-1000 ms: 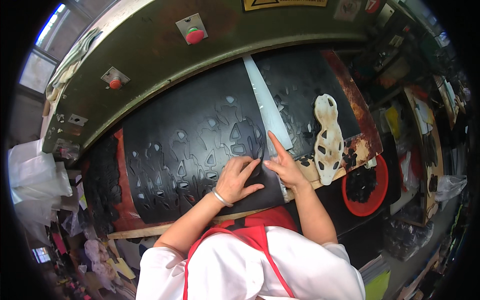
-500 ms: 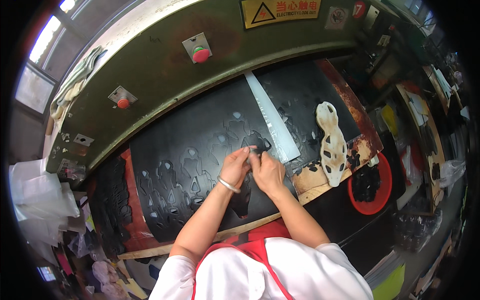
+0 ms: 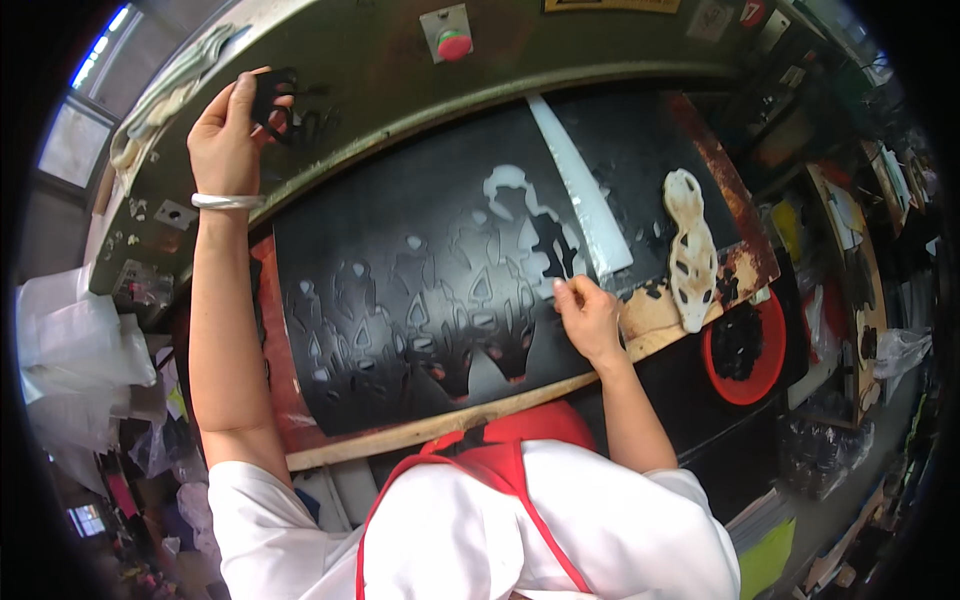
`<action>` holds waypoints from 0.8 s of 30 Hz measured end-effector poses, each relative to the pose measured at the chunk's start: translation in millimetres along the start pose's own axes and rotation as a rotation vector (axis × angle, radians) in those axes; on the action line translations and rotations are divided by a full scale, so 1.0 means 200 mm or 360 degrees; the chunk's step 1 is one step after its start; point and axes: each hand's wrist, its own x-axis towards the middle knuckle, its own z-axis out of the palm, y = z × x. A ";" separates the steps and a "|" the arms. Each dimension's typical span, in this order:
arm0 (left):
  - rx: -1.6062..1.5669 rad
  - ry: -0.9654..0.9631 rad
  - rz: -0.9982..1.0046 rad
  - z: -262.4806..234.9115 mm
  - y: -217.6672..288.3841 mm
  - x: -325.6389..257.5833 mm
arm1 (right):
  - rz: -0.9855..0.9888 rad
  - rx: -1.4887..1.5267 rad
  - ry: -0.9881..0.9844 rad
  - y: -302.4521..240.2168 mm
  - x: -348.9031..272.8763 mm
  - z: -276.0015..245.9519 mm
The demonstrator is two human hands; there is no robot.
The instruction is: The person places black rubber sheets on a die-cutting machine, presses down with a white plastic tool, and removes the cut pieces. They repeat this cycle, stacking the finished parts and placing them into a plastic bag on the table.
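My left hand (image 3: 228,140), with a bangle at its wrist, is raised at the far left, in front of the green machine beam. It grips a thin black cut-out piece (image 3: 272,105) with openings in it. Low over the black sheet (image 3: 400,190), my right hand (image 3: 592,318) has its thumb and fingers pinched at the lower end of a jagged black strip (image 3: 551,243). Pale backing shows around that strip where the sheet is cut through. Rows of cut shapes with holes run along the sheet's near half.
A stained, pale sole-shaped plate with holes (image 3: 690,250) lies at the right, past a white strip (image 3: 585,190). Beside the board stands a red basin (image 3: 772,350) of black scraps. The green beam (image 3: 350,70) with a red button (image 3: 453,46) spans the back.
My hands, close together over the sheet before, are now apart. My left hand has swung up and left with the black piece; my right is lower, at the cut area, where pale backing now shows.
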 end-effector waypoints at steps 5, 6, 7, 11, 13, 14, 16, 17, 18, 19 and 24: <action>0.0751 -0.0371 -0.0101 0.29 -0.18 -0.69 | 0.0543 0.0356 -0.0630 -0.07 -0.30 0.10; 0.0782 -0.0488 -0.0174 0.36 -0.24 -0.84 | 0.0525 0.0399 -0.0549 -0.07 -0.34 0.13; 0.0797 -0.0618 -0.0320 0.40 -0.29 -0.99 | 0.0411 0.0432 -0.0427 -0.07 -0.36 0.16; 0.0540 -0.0408 -0.0218 0.48 -0.41 -1.26 | 0.0313 0.0027 -0.0303 -0.08 -0.39 0.23; 0.0491 -0.0261 -0.0208 0.46 -0.40 -1.25 | 0.0170 -0.0189 -0.0318 -0.08 -0.37 0.25; 0.0469 -0.0294 -0.0201 0.44 -0.39 -1.24 | 0.0203 -0.0231 -0.0341 -0.08 -0.36 0.26; 0.0478 -0.0336 -0.0114 0.41 -0.35 -1.21 | 0.0257 -0.0408 -0.0231 -0.08 -0.33 0.28; 0.0506 -0.0362 -0.0030 0.41 -0.33 -1.21 | 0.0289 -0.0421 -0.0133 -0.08 -0.31 0.29; 0.0533 -0.0392 0.0048 0.40 -0.32 -1.22 | 0.0336 -0.0310 -0.0099 -0.08 -0.30 0.30; 0.0557 -0.0416 0.0132 0.40 -0.30 -1.23 | 0.0369 -0.0230 -0.0029 -0.09 -0.29 0.31; 0.0610 -0.0617 0.0487 0.47 -0.27 -1.38 | 0.0469 0.0905 -0.0013 -0.11 -0.24 0.26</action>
